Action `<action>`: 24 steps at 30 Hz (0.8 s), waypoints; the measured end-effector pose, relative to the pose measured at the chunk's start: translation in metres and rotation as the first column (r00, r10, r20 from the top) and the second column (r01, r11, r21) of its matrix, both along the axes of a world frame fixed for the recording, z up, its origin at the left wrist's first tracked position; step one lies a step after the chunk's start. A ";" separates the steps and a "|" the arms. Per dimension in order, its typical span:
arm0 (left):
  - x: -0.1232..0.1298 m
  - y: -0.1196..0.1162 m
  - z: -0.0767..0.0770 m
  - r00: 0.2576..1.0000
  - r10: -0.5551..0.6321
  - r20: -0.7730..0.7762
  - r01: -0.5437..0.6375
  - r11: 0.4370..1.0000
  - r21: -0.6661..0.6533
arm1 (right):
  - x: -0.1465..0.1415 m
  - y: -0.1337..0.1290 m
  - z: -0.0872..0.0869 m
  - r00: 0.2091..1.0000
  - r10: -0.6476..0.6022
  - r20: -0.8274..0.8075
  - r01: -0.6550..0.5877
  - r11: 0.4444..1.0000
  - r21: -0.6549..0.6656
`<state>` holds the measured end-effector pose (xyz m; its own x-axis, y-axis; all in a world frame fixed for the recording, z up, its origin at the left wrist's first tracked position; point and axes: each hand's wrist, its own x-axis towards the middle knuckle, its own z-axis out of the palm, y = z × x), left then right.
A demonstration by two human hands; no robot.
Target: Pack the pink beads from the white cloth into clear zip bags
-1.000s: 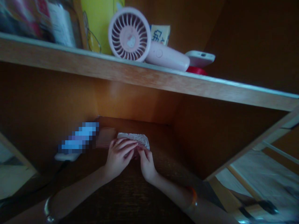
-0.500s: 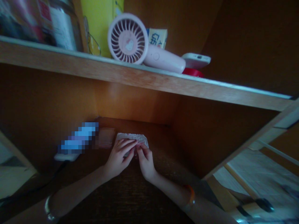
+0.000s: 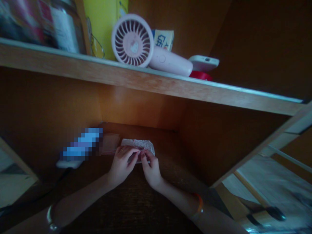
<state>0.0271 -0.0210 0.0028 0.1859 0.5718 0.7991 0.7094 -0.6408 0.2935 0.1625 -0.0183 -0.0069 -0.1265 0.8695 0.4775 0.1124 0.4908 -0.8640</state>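
A whitish, crinkled sheet (image 3: pixel 137 143) lies on the dark wooden surface under my fingers. My left hand (image 3: pixel 123 164) is over its left part, thumb and fingers pinched together near the middle. From the right, my right hand (image 3: pixel 151 167) meets it with its own fingertips closed in a pinch. Something small and dark seems to be between the two sets of fingertips, too small to name. A flat, clear plastic piece (image 3: pixel 110 144) rests left of the sheet.
A phone with a blurred screen (image 3: pixel 83 143) leans at the left, a cable below it. The shelf edge (image 3: pixel 146 79) crosses above my hands. On it are a pink handheld fan (image 3: pixel 133 42), a small box (image 3: pixel 164 39), a white phone (image 3: pixel 204 62) and a jar (image 3: pixel 64 29).
The left fingers have drawn back slightly to the left and curled more, uncovering more of the sheet. My right hand has barely moved, its fingertips still close to the left ones.
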 end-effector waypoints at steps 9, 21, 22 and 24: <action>0.003 -0.009 0.006 0.990 0.132 -0.039 -0.130 0.989 0.067 | 0.000 -0.005 0.008 0.944 -0.192 0.269 0.132 0.965 0.225; -0.002 0.000 0.000 0.984 0.150 0.093 -0.150 0.989 -0.006 | 0.003 -0.012 0.011 0.804 -0.350 0.480 0.105 0.879 0.466; -0.003 0.001 -0.001 0.986 0.145 0.081 -0.144 0.989 -0.019 | 0.003 -0.012 0.011 0.805 -0.350 0.478 0.108 0.880 0.464; -0.003 0.002 -0.002 0.988 0.121 0.095 -0.119 0.993 -0.022 | 0.003 -0.012 0.011 0.800 -0.366 0.475 0.132 0.880 0.456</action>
<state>0.0245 -0.0185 0.0008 0.0379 0.5982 0.8005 0.7490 -0.5473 0.3735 0.1658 -0.0299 0.0044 -0.2656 0.6676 0.6956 0.6599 0.6519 -0.3736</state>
